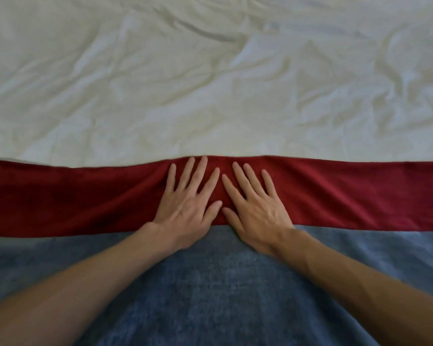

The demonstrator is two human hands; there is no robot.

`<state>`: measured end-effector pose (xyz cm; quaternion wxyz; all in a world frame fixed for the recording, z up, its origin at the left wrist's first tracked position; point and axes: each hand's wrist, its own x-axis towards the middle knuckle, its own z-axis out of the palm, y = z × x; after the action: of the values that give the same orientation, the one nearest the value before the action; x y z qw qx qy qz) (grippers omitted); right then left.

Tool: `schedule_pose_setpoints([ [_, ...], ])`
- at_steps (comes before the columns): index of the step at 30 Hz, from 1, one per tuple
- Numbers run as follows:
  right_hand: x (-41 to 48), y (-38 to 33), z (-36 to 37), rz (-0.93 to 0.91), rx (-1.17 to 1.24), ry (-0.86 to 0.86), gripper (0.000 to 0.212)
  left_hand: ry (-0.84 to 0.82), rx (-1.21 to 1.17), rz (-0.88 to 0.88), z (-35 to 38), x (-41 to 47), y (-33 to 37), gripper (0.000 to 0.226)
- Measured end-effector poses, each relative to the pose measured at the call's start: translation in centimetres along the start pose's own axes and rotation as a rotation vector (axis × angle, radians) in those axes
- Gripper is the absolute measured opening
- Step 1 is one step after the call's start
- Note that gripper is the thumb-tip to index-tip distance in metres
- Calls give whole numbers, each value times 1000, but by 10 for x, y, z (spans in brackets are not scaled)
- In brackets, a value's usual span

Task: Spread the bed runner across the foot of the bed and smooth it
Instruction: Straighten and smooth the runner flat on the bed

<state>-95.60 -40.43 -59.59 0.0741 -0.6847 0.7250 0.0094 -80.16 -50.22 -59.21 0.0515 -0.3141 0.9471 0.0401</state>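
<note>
The red bed runner (pixel 335 196) already lies stretched across the bed from one side of the view to the other, a long band between the rumpled white sheet (pixel 210 83) on its far side and a blue blanket (pixel 210 283) on its near side, so the spreading looks largely done. Whether it reaches both edges of the bed I cannot tell, since its ends run out of sight. What seems left is the smoothing: soft folds fan out through the runner to either side of the hands, its far edge bulges slightly toward the white sheet just where the fingertips sit, and the left stretch looks a little slack and dips lower than the right. The left hand (pixel 188 203) and the right hand (pixel 255 208) rest side by side at the middle of the runner, palms down and flat, fingers spread and pointing toward the white sheet, the thumbs nearly touching each other. Neither hand grips anything; both lie open and pressed on the cloth. The wrists sit over the runner's near edge, and both bare forearms reach in over the blue blanket, angled inward. From that pose I would judge that an outward sweep from the middle is what comes next.
</note>
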Motion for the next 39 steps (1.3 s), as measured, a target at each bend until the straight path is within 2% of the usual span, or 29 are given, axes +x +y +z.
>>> schedule_pose_setpoints([
  [5, 7, 11, 8, 49, -27, -19, 67, -19, 50, -17, 9, 5, -12, 67],
  [12, -5, 14, 1, 244, 35, -49, 72, -1, 0, -90, 1, -9, -5, 65],
  [16, -46, -12, 2, 192, 61, -50, 69, 10, -93, -68, 4, -54, 9, 63],
  [20, -81, -53, 8, 194, 48, -68, 67, -29, -70, -96, 9, -101, 11, 63],
  [29, -151, -138, 7, 312, 54, -54, 62, -14, -8, -1, -2, -194, 17, 63],
  [35, -219, -175, 1, 308, 81, -3, 46, -22, -54, 100, -3, -254, 39, 59],
  [39, -267, -191, 2, 254, 140, -53, 44, 22, -142, 185, 0, -298, 69, 48],
])
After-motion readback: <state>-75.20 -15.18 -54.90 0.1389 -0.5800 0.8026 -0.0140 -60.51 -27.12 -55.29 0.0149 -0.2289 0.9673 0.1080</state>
